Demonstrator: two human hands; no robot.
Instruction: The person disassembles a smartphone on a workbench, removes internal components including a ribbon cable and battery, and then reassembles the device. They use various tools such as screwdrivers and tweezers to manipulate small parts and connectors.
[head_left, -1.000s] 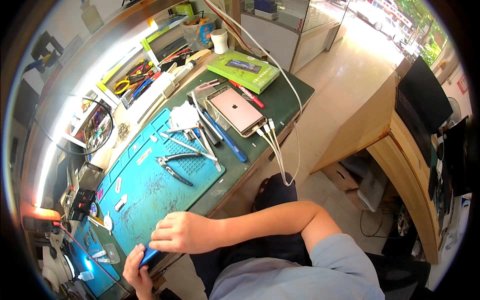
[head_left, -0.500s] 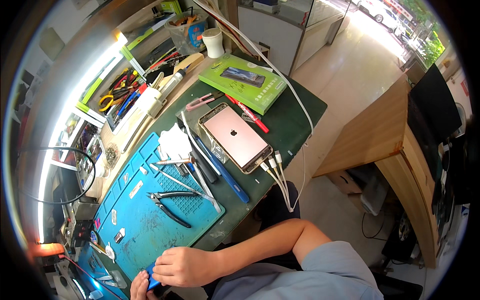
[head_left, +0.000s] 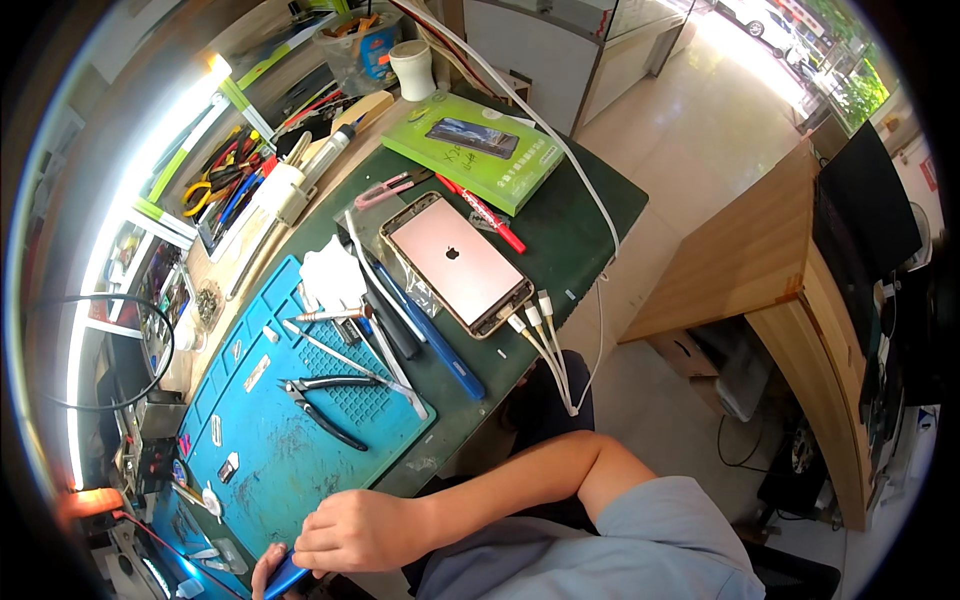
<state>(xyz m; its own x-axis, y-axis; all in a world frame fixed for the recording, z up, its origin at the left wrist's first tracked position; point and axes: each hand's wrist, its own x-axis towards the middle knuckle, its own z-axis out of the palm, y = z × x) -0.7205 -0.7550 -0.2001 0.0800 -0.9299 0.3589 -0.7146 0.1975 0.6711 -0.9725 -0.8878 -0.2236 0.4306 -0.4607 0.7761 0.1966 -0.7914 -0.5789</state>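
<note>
At the lower edge, both my hands are closed around a smooth blue object point(head_left: 287, 575), whose kind I cannot make out because fingers and the frame edge cover most of it. My right hand point(head_left: 360, 530) curls over its upper end, knuckles up. Only a few fingers of my left hand point(head_left: 264, 568) show, pressed along its left side. Just beyond the hands spreads a blue silicone work mat point(head_left: 275, 470). Flush cutters point(head_left: 325, 405) with dark handles lie on it, near tweezers point(head_left: 365, 370). A phone point(head_left: 457, 262) with a lit pale screen lies on the green bench surface.
Three white cable plugs point(head_left: 532, 315) lie by the phone's lower end, apparently with one at its port. A blue pen-like tool point(head_left: 440, 350), a red marker point(head_left: 485, 215) and a green box point(head_left: 475, 150) lie around it. A wooden desk point(head_left: 720, 250) stands right.
The whole view has shifted slightly, moving the bench left and up in the picture. In my hands the blue object is turned a little and shows more of its length.
</note>
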